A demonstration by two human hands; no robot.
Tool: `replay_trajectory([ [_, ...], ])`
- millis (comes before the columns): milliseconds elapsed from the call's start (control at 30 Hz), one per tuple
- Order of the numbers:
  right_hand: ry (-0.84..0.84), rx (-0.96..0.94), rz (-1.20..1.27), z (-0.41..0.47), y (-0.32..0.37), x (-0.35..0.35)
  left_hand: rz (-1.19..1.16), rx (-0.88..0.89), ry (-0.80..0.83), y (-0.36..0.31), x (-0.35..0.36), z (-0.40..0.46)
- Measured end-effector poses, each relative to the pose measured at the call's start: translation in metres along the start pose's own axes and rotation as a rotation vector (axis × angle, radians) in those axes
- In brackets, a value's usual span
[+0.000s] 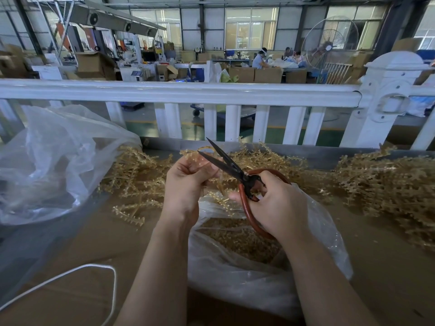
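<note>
Nearest, below and to the left of the left grip [186,184], a white cord [113,278] loops over the brown desk [388,267]. Directly under both grips sits an open clear bag [235,278] holding small tan cut pieces [237,236]. The left grip is curled round a tan pegged strip [190,152], which arches up past its fingertips. The right grip [277,203] is wrapped through the red handles of the scissors [226,164] — the dark blades stand spread, pointing up and left, their tips just beside the strip. Beyond both grips, heaps [388,184] of the same tan strips lie along the desk's far edge. Well left of the left grip slumps a large crumpled bag [47,161] — clear plastic. Behind everything runs a white fence [188,92].
</note>
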State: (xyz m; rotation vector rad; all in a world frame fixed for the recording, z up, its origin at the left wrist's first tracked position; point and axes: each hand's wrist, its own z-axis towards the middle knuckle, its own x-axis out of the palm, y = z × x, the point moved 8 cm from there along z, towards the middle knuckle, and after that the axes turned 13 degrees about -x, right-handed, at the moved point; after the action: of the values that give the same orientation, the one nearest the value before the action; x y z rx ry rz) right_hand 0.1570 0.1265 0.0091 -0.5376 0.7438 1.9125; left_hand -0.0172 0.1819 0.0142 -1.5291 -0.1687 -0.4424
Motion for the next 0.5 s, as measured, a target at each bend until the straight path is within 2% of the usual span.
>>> replay_trajectory([
  [233, -0.064, -0.063, -0.031, -0.0008, 0.0076, -0.0062, -0.032, 0.002, 0.025, -0.0019, -0.0011, -0.0017],
  [500, -0.058, -0.069, 0.029, -0.0021, 0.0061, -0.0024, -0.041, 0.009, 0.006, -0.0023, -0.0031, -0.0019],
])
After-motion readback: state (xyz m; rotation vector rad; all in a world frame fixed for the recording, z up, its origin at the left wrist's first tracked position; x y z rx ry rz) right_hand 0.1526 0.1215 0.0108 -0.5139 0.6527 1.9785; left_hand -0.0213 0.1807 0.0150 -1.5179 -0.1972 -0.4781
